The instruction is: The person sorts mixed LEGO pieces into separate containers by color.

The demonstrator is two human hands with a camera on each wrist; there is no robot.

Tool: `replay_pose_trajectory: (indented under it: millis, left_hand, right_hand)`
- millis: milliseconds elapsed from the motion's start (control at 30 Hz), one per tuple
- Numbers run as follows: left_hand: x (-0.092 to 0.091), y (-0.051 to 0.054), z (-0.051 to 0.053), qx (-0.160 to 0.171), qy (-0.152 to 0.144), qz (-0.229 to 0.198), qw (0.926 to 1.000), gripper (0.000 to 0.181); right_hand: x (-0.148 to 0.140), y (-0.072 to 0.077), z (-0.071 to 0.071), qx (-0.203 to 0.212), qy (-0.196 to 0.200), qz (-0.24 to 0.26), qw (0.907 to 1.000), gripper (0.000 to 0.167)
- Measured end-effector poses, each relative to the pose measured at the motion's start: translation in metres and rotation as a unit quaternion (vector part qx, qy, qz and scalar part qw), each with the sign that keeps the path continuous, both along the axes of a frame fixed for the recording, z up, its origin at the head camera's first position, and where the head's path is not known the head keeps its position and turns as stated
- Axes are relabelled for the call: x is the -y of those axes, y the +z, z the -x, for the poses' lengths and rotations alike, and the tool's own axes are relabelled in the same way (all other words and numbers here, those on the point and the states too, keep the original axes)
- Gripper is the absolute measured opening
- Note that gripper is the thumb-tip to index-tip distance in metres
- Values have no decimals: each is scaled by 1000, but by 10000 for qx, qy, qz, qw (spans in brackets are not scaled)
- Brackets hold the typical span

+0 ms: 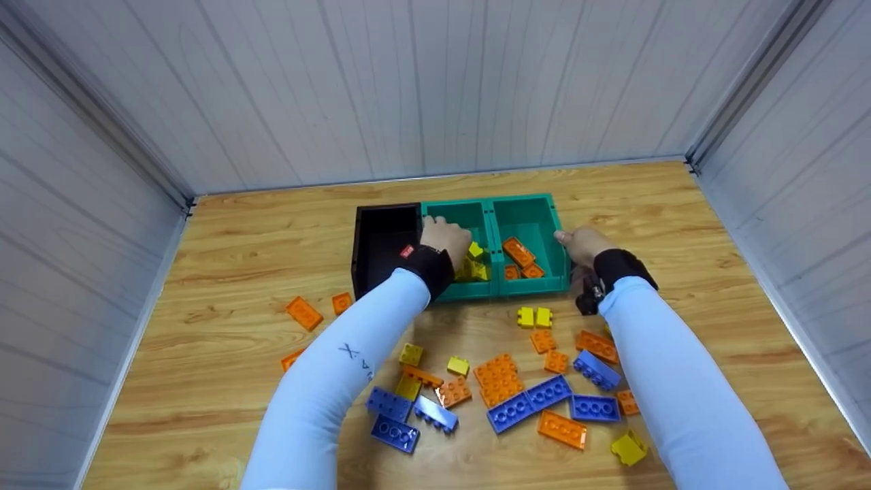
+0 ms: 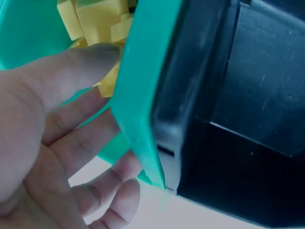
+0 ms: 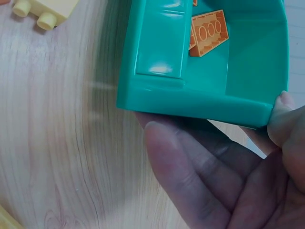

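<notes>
My left hand reaches into the middle green bin beside its left wall. In the left wrist view, its thumb lies against yellow bricks, and the other fingers bend behind the green wall, their tips hidden. A yellow piece shows between thumb and forefinger, but whether it is pinched is unclear. At the far right, my right hand grips the side of the right green bin, thumb at the rim and fingers along the outside. Orange bricks lie inside that bin.
A black bin adjoins the green ones on the left. Loose orange bricks, blue bricks and yellow bricks are scattered across the wooden table nearer me. White panel walls enclose the back and sides.
</notes>
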State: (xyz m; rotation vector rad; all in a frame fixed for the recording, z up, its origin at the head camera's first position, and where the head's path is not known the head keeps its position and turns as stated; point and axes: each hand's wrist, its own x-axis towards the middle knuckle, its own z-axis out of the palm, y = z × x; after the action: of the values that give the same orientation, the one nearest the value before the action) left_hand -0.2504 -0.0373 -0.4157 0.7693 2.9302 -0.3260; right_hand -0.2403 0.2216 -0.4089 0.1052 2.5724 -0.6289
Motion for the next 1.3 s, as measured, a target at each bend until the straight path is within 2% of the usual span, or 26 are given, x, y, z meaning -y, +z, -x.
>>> replay_pose_trajectory:
  millis: [100, 200, 367, 533, 667, 733, 867, 967, 1067, 1200, 1300]
  left_hand:
    - [4, -2, -1, -26, -39, -71, 10000, 26]
    - [9, 2, -3, -79, -57, -272, 9996, 23]
    - [23, 22, -12, -192, -83, -841, 9962, 15]
    - [52, 39, -28, -91, 18, -1497, 9887, 11]
    - [83, 42, -43, -4, 159, -1960, 9805, 22]
    - [100, 38, -50, -88, 142, -2138, 9767, 25]
    - [133, 27, -66, -93, 297, -2467, 9686, 28]
    - [158, 15, -78, 48, 650, -2752, 9592, 29]
    - [179, 2, -87, 206, 1021, -2901, 9513, 33]
    - [201, -14, -93, 564, 1461, -2950, 9426, 36]
    - [217, -23, -90, 759, 1727, -2900, 9382, 36]
  right_hand:
    - [1, 0, 1, -28, 20, 6, 10000, 62]
    - [2, -1, 2, -43, 6, 44, 10000, 61]
    - [1, 0, 4, -40, -22, 101, 9999, 60]
    - [1, 0, 4, 12, -3, 147, 9999, 61]
    - [-1, 3, 2, 4, 14, 186, 9998, 63]
    - [-3, 5, 0, -28, -34, 214, 9998, 63]
    - [-4, 7, -3, -21, -167, 417, 9990, 63]
    - [-5, 5, -2, 84, -312, 645, 9974, 63]
    - [-6, 4, -1, 54, -248, 635, 9977, 62]
    - [-9, 2, 1, 38, -162, 616, 9980, 61]
    - [-12, -1, 2, 80, -197, 654, 9976, 62]
